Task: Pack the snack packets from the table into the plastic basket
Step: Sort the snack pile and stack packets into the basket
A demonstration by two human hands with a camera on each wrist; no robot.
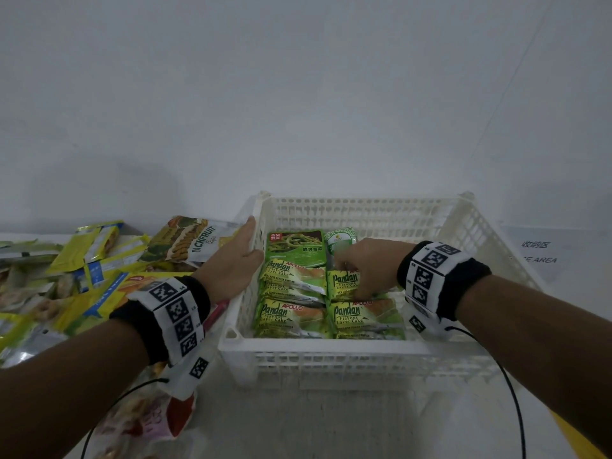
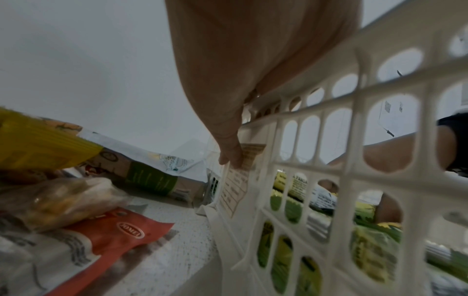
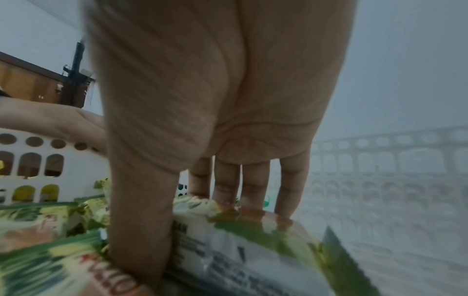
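Pandan cake packets (image 1: pixel 293 298) filled the white plastic basket (image 1: pixel 318 354) at lower centre of the head view. Inside it the right hand (image 1: pixel 362 268) pinched one Pandan packet (image 3: pixel 243 236) between thumb and fingers. At centre left, the left hand (image 1: pixel 236 256) gripped the basket's side rim. Loose snack packets (image 1: pixel 82 260) lay piled at left, among them a jackfruit chips bag (image 1: pixel 190 240).
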